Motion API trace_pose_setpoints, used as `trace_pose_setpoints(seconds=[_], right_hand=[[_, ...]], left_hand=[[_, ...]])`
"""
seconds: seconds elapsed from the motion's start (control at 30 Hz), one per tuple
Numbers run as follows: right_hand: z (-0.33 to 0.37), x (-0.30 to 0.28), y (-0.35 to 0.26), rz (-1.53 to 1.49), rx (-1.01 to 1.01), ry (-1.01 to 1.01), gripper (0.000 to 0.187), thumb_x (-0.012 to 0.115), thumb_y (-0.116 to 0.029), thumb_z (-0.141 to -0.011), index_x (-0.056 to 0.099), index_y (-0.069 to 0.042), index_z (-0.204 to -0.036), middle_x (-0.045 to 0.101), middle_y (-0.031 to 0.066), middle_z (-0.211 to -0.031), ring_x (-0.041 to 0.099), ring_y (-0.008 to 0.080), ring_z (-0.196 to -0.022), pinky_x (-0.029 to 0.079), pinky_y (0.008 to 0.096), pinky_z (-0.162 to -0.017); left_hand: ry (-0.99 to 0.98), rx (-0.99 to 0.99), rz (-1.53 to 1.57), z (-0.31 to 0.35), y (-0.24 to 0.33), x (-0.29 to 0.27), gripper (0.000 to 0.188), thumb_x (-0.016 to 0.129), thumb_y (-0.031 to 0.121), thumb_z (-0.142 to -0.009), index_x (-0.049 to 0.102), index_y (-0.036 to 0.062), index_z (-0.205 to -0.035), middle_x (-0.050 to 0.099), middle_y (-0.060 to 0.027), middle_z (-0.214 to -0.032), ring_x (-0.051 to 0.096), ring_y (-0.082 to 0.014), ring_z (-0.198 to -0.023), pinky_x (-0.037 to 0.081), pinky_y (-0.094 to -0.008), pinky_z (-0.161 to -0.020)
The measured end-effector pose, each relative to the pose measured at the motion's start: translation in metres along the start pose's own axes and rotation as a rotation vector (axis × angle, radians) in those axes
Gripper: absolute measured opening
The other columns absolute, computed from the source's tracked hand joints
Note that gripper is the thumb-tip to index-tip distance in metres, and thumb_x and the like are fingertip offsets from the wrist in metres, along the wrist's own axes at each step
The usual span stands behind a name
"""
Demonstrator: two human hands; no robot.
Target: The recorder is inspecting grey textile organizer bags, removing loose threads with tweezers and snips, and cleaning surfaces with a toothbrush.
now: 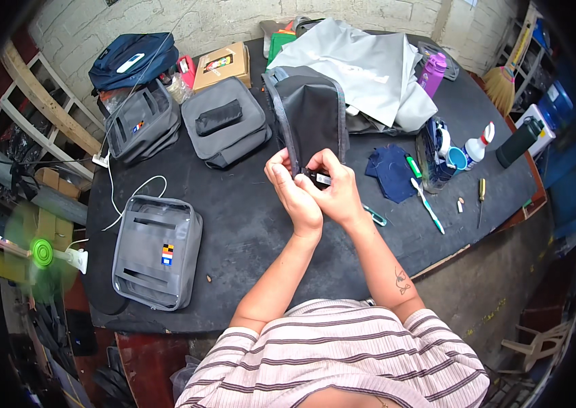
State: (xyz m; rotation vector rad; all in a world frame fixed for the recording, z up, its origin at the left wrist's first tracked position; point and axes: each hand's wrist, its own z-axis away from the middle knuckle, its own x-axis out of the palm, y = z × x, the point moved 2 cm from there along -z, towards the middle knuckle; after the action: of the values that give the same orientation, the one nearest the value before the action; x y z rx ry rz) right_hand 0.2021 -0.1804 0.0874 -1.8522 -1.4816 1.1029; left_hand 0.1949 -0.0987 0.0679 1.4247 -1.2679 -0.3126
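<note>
Over the middle of the table I hold up a dark grey fabric bag [314,112], its opening edge lined with grey binding. My left hand [295,197] is closed on the lower left edge of the bag. Close beside it, my right hand [335,187] pinches the bag's lower edge, thumb toward the left hand. A small white label [323,179] shows between the hands. The fingertips are partly hidden behind the fabric. A grey bag with a rolled black pouch [218,117] on top lies to the left of the held bag.
A clear-fronted grey bag [155,255] lies at near left, by a spinning green fan [43,251]. Behind stand a cardboard box [223,66] and a silver sheet [349,64]. On the right are a toothbrush [428,207], a screwdriver [482,200], a spray bottle [478,146] and a dark bottle [519,144].
</note>
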Motion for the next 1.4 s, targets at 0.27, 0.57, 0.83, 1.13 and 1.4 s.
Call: trace_pose_setpoints(seconds=[0.27, 0.57, 0.83, 1.13, 1.4], right_hand=[[0.001, -0.008, -0.002, 0.141, 0.044, -0.105, 0.031, 0.074, -0.021, -0.071, 0.052, -0.003, -0.086, 0.062, 0.0140, -0.073, 0.064, 0.0308, -0.066, 0.051, 0.0355, -0.061], [-0.003, -0.005, -0.004, 0.030, 0.123, -0.066, 0.027, 0.072, -0.015, -0.077, 0.052, 0.001, -0.085, 0.061, 0.0108, -0.068, 0.060, 0.0140, -0.063, 0.048, 0.0292, -0.059], [-0.002, -0.013, 0.004, -0.175, 0.111, 0.015, 0.028, 0.073, -0.017, -0.079, 0.052, 0.000, -0.084, 0.059, 0.0060, -0.070, 0.055, 0.0079, -0.065, 0.047, 0.0260, -0.060], [-0.012, -0.004, -0.015, 0.012, 0.034, 0.060, 0.026, 0.070, -0.014, -0.072, 0.052, 0.000, -0.083, 0.058, 0.0133, -0.069, 0.060, 0.0239, -0.062, 0.050, 0.0342, -0.062], [-0.020, -0.002, -0.020, 0.027, 0.053, 0.093, 0.024, 0.068, -0.015, -0.073, 0.052, 0.000, -0.083, 0.061, 0.0143, -0.070, 0.063, 0.0262, -0.064, 0.051, 0.0356, -0.062]], left_hand=[[-0.014, -0.034, 0.054, -0.002, 0.006, 0.002, 0.052, 0.019, 0.041, -0.104, 0.051, 0.0010, -0.110, 0.044, -0.0053, -0.104, 0.045, -0.0152, -0.096, 0.036, -0.0311, -0.090], [-0.026, -0.003, 0.061, -0.010, 0.006, -0.001, 0.049, 0.020, 0.040, -0.104, 0.049, 0.0019, -0.113, 0.046, -0.0049, -0.104, 0.045, -0.0136, -0.094, 0.037, -0.0301, -0.088], [-0.307, 0.093, -0.031, -0.035, 0.024, 0.002, 0.049, 0.057, -0.001, -0.080, 0.046, -0.0004, -0.128, 0.050, -0.0070, -0.105, 0.048, -0.0129, -0.092, 0.042, -0.0272, -0.086], [-0.216, 0.109, -0.015, -0.030, 0.015, 0.003, 0.050, 0.025, 0.034, -0.103, 0.052, -0.0027, -0.122, 0.052, -0.0076, -0.110, 0.050, -0.0170, -0.098, 0.039, -0.0302, -0.087], [-0.205, 0.071, 0.094, -0.028, 0.018, 0.005, 0.056, 0.023, 0.040, -0.103, 0.052, -0.0027, -0.123, 0.051, -0.0090, -0.113, 0.050, -0.0185, -0.103, 0.039, -0.0318, -0.093]])
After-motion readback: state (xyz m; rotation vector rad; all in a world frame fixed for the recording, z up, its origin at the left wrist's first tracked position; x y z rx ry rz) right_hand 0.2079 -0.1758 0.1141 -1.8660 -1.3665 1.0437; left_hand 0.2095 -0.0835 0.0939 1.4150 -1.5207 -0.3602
